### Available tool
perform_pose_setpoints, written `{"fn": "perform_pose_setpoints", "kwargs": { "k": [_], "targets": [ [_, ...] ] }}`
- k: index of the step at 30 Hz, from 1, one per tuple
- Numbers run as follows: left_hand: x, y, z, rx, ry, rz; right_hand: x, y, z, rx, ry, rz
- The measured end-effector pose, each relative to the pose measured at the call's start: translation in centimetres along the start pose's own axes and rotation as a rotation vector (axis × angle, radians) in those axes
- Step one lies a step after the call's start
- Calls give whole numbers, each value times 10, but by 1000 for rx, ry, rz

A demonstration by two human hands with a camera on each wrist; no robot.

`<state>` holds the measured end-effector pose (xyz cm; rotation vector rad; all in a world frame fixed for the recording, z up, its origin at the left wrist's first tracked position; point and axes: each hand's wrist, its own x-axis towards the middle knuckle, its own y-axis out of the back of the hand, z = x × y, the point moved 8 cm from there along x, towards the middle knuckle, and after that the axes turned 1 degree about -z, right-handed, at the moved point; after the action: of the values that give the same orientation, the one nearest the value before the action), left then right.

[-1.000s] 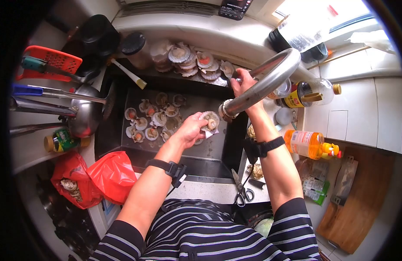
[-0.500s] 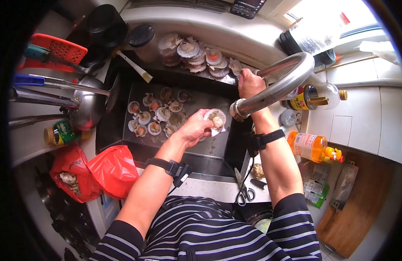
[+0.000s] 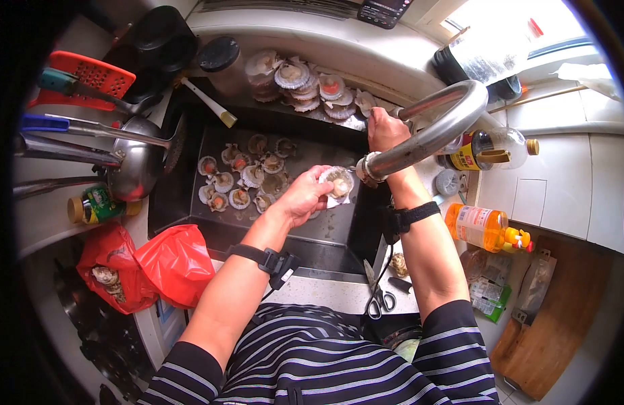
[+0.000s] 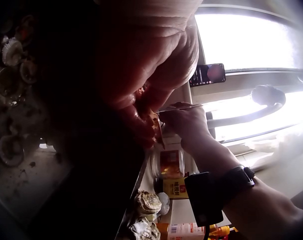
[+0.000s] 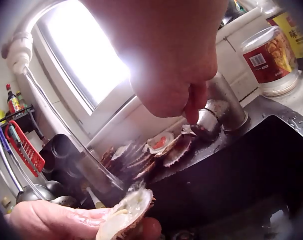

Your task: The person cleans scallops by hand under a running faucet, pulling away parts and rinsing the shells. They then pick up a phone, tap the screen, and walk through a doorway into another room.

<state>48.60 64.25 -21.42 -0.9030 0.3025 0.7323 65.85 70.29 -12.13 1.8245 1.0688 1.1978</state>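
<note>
My left hand (image 3: 305, 196) pinches a scallop on its half shell (image 3: 338, 184) over the sink (image 3: 325, 233), thumb along the open face. Just beyond the shell is the outlet of the curved metal faucet (image 3: 427, 146). In the right wrist view a thin stream of water (image 5: 91, 155) runs down onto the scallop. At the back right of the sink my right hand (image 3: 387, 129) has its fingers curled at the faucet's handle (image 5: 209, 122), which the hand mostly hides in the head view. Several more scallops (image 3: 252, 177) lie on the sink floor.
Stacked scallops on shells (image 3: 293, 75) line the back ledge beside a brush (image 3: 209, 102). Ladles (image 3: 133, 169) and a red bag (image 3: 177, 263) are at left. Scissors (image 3: 376, 297) lie on the front counter; an orange bottle (image 3: 475, 226) and cutting board (image 3: 562, 317) are at right.
The left hand has brought the scallop slightly right, closer to the faucet outlet. The right hand has turned at the handle, knuckles now upward. The head view has shifted a little.
</note>
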Motion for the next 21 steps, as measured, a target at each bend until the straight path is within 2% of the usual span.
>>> {"fn": "perform_pose_setpoints", "kwargs": {
  "k": [4, 7, 10, 13, 16, 17, 18, 19, 21],
  "targets": [
    [-2, -4, 4, -26, -2, 24, 0, -1, 0, -31, 41, 39],
    [-3, -6, 6, -18, -8, 11, -1, -6, 5, -50, -2, -18],
    [3, -3, 5, -16, -39, 2, -1, -6, 7, -19, -70, -141],
    [11, 2, 1, -36, -41, 63, -19, -2, 25, 160, -240, -28],
    [16, 5, -1, -75, -26, 106, -58, -13, 23, 513, -449, -220],
    [16, 4, -2, -78, -25, 111, -77, -23, 23, 540, -463, -229],
    [17, 3, -3, -82, -24, 115, -84, -18, 4, 464, -478, -426],
    [18, 2, -5, -85, -21, 120, -100, -27, 1, 646, -526, -429],
    [19, 0, -4, -19, -88, 141, -122, -40, -8, 859, -679, -569]
  ]
}}
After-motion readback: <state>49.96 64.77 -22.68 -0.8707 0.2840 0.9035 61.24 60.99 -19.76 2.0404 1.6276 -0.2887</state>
